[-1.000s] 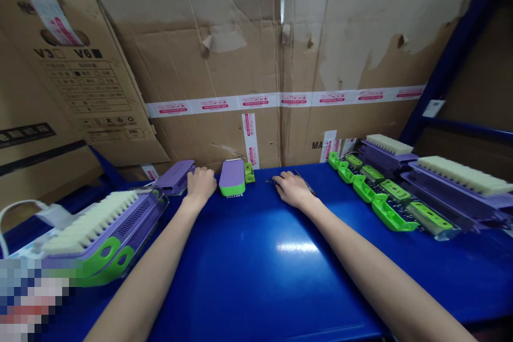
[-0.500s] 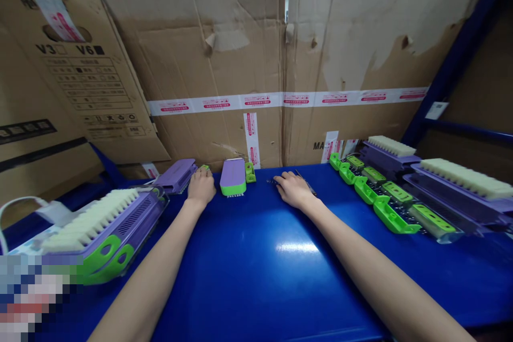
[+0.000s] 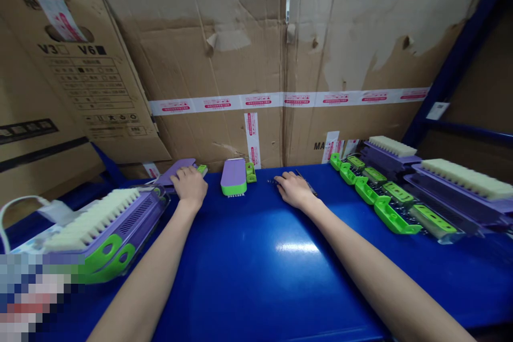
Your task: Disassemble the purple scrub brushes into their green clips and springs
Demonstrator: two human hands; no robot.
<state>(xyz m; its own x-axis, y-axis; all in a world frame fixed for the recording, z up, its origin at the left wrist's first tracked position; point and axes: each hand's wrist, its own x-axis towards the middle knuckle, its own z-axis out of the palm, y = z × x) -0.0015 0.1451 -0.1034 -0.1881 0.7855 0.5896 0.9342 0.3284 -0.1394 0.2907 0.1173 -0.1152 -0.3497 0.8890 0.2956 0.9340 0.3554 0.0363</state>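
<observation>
My left hand (image 3: pixel 189 188) is at the near right side of a purple plastic casing (image 3: pixel 175 169), its fingers bent over the edge. The hand covers part of the casing, and my thumb is hidden. Just behind that hand lies a small green piece (image 3: pixel 202 169). My right hand (image 3: pixel 294 189) rests low on the blue table, fingers stretched forward and slightly bent. Beside and partly under it is a thin dark tool (image 3: pixel 308 183), too covered to name. Tiny dark bits (image 3: pixel 271 181) lie by its fingertips. Between my hands stand a purple-and-green brush (image 3: pixel 234 177) and a green clip-like part (image 3: pixel 250 172).
At left lies a purple-and-green brush unit with pale bristles (image 3: pixel 100 219), near a white plug and cable (image 3: pixel 60 211). Along the right are green curved parts (image 3: pixel 395 219), green-topped pieces (image 3: pixel 435 218) and bristled purple units (image 3: pixel 465 179). Cardboard (image 3: pixel 224 75) walls the back.
My left hand has moved left, from beside the green piece onto the purple casing. The green piece now shows more. My right hand has stayed in place.
</observation>
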